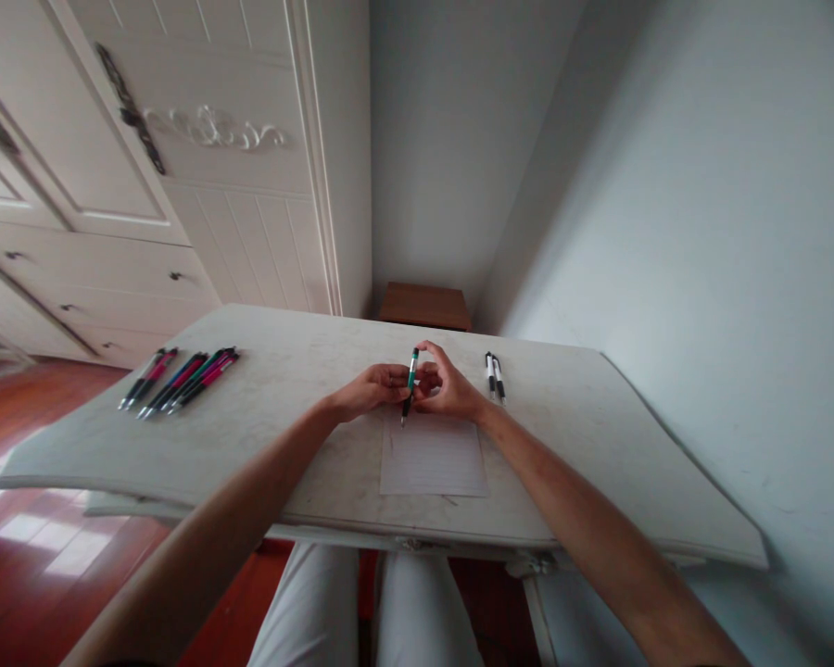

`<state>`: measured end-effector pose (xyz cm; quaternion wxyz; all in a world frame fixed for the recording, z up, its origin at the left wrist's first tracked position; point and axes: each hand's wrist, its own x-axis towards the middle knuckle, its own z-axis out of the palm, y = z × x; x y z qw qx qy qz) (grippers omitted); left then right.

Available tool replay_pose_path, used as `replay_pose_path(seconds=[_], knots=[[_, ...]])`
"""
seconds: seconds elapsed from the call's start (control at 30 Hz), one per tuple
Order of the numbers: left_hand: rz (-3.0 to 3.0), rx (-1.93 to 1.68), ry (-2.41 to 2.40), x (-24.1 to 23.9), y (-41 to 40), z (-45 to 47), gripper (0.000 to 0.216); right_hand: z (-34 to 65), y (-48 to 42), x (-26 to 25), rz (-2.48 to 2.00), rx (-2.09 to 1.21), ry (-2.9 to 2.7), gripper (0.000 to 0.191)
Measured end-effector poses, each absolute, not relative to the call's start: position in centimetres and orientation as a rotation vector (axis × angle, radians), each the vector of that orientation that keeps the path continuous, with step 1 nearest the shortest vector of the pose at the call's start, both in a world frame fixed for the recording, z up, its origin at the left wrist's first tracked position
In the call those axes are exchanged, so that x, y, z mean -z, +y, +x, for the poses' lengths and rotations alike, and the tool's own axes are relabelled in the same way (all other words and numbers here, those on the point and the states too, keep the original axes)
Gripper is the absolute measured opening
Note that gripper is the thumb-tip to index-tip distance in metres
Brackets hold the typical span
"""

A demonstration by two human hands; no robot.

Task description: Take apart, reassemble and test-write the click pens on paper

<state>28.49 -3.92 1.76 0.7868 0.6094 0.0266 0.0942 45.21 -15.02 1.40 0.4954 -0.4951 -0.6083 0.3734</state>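
A green and black ballpoint pen (412,378) is held nearly upright, tip down, above the top edge of a lined sheet of paper (432,459). My left hand (373,389) pinches the pen's barrel from the left. My right hand (448,384) is curled around it from the right, with a raised fingertip by the pen's top end. Two white and black pens (494,378) lie side by side just right of my right hand. Several coloured pens (184,380) lie in a loose group far to the left.
The pens and paper are on a pale, scuffed table (298,357) with a curved front edge. Behind it stands a small brown wooden stand (423,304). A white cabinet (250,213) rises at the back left, and a bluish wall (701,232) borders the right.
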Motion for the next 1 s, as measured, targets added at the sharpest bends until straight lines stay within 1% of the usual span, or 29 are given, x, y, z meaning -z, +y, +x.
replay_pose_path(seconds=[0.1,0.27,0.5,0.7,0.9,1.0], knots=[[1.309,-0.207,0.074,-1.70,-3.87,28.53,0.041,45.20,-15.04,-1.40,-1.209,-0.885,-1.485,0.096],[1.295,-0.220,0.113,-1.88,-3.92,28.43,0.044,45.16,-14.94,-1.09,-1.225,-0.854,-1.511,0.104],[1.334,-0.228,0.119,-2.18,-4.20,28.43,0.039,45.16,-14.93,-1.37,-1.227,-0.869,-1.468,0.094],[1.318,-0.242,0.131,-2.03,-4.11,28.53,0.043,45.06,-15.01,-1.27,-1.273,-0.823,-1.483,0.097],[1.353,-0.234,0.114,-2.12,-4.16,28.64,0.039,45.24,-14.81,-1.30,-1.236,-0.846,-1.456,0.090],[1.351,-0.245,0.123,-2.10,-4.11,28.61,0.039,45.28,-14.88,-1.33,-1.237,-0.834,-1.468,0.090]])
